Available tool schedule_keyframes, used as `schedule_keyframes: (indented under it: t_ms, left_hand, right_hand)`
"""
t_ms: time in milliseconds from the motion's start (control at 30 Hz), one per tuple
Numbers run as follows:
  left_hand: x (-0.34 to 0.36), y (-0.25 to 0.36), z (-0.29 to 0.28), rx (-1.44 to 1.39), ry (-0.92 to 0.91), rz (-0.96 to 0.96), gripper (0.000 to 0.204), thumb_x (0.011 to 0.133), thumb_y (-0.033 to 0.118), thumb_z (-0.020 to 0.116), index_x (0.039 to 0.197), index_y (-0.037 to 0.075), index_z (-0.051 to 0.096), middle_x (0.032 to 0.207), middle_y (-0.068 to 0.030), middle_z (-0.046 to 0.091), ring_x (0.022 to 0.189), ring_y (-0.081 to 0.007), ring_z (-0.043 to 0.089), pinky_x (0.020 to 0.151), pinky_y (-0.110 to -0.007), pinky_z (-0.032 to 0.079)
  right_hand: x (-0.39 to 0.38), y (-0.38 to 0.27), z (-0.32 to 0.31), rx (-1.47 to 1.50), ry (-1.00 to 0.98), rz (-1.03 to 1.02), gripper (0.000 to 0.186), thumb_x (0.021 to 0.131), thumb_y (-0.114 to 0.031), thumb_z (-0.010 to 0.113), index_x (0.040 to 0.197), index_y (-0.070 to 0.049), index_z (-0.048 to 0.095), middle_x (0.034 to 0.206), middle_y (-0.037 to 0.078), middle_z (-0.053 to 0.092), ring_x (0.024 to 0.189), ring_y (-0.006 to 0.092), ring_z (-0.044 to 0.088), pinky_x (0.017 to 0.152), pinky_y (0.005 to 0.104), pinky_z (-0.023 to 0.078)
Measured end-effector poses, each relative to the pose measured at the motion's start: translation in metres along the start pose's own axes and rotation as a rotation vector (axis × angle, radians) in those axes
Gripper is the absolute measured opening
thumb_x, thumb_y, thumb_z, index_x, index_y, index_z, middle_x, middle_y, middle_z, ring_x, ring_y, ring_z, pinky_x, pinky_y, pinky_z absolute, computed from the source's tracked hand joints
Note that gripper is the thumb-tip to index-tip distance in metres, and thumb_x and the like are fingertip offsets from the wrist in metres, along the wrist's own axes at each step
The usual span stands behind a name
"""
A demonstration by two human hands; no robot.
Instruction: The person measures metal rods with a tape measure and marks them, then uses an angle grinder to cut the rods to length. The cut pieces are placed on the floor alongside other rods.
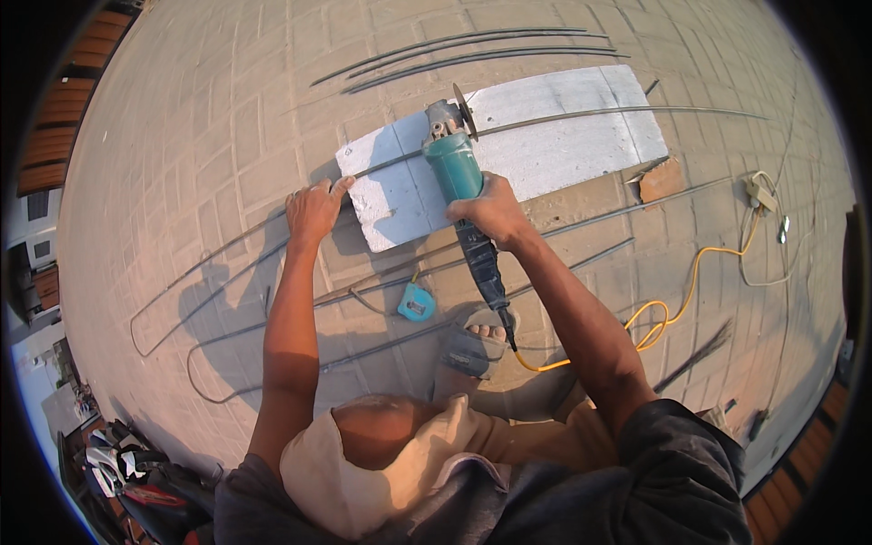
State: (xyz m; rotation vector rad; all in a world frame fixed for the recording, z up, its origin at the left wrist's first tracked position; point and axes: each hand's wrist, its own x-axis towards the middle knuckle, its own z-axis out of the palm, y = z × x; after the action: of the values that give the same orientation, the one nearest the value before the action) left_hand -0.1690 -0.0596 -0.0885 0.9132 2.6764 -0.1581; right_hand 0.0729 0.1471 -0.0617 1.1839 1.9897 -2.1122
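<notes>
My right hand (493, 211) is wrapped round the body of a teal and black angle grinder (454, 167). Its cutting disc (465, 113) stands on edge at the steel rod (581, 114) lying across a white slab (545, 154); whether disc and rod touch, I cannot tell. Just off the slab's left end, my left hand (313, 209) grips the same rod, thumb stretched toward the slab. Leftward, the rod runs on to a bend on the ground. A yellow cord (542, 367) leaves the grinder's rear end.
Several loose rods (472, 45) lie beyond the slab. Nearer me are more bent rods (391, 340), a blue tape measure (416, 302) and my sandalled foot (474, 350). A brick piece (660, 181) sits by the slab's right end, with a socket block (761, 193) farther right.
</notes>
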Motion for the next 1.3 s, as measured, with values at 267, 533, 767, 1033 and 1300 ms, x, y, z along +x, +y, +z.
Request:
schedule_keyframes:
  t_ms: [267,533,767,1033,1300]
  left_hand:
    - [-0.001,0.001,0.002,0.023,0.038,0.002,0.078,0.098,0.070,0.031,0.105,0.003,0.070,0.102,-0.0271,0.070,0.104,-0.0421,0.064,0.096,-0.055,0.041]
    - [-0.002,0.000,0.004,0.010,0.046,0.002,0.076,0.099,0.069,0.030,0.101,0.003,0.070,0.099,-0.0254,0.070,0.102,-0.0412,0.065,0.096,-0.054,0.041]
    - [-0.001,0.002,0.002,0.009,0.026,0.004,0.080,0.098,0.071,0.027,0.105,0.003,0.070,0.099,-0.0234,0.071,0.102,-0.0391,0.066,0.097,-0.054,0.040]
    - [-0.003,0.000,0.002,0.024,0.006,0.004,0.081,0.098,0.072,0.026,0.106,0.004,0.070,0.098,-0.0209,0.072,0.101,-0.0367,0.067,0.096,-0.053,0.040]
    - [-0.004,0.006,-0.006,-0.004,-0.020,-0.005,0.079,0.098,0.071,0.030,0.104,0.004,0.071,0.097,-0.0219,0.072,0.100,-0.0366,0.068,0.097,-0.054,0.040]
  right_hand:
    - [0.004,0.001,-0.002,0.018,-0.030,-0.005,0.037,0.066,-0.014,0.078,0.092,0.008,0.064,0.079,0.014,0.067,0.070,0.0206,0.064,0.066,0.0344,0.052]
    - [-0.004,-0.003,-0.001,0.019,-0.026,0.019,0.039,0.066,-0.013,0.079,0.094,0.009,0.064,0.082,0.014,0.067,0.071,0.0207,0.064,0.066,0.0345,0.052]
    - [0.005,0.001,-0.001,0.048,-0.036,0.010,0.041,0.066,-0.013,0.079,0.096,0.009,0.064,0.084,0.015,0.068,0.071,0.0209,0.064,0.066,0.0342,0.053]
    - [-0.003,-0.001,-0.002,0.040,-0.045,0.029,0.038,0.067,-0.012,0.078,0.096,0.009,0.063,0.081,0.012,0.066,0.069,0.0184,0.063,0.063,0.0329,0.051]
    - [0.005,0.010,-0.001,0.062,-0.025,-0.005,0.037,0.068,-0.009,0.078,0.096,0.008,0.062,0.077,0.010,0.064,0.063,0.0164,0.060,0.059,0.0317,0.050]
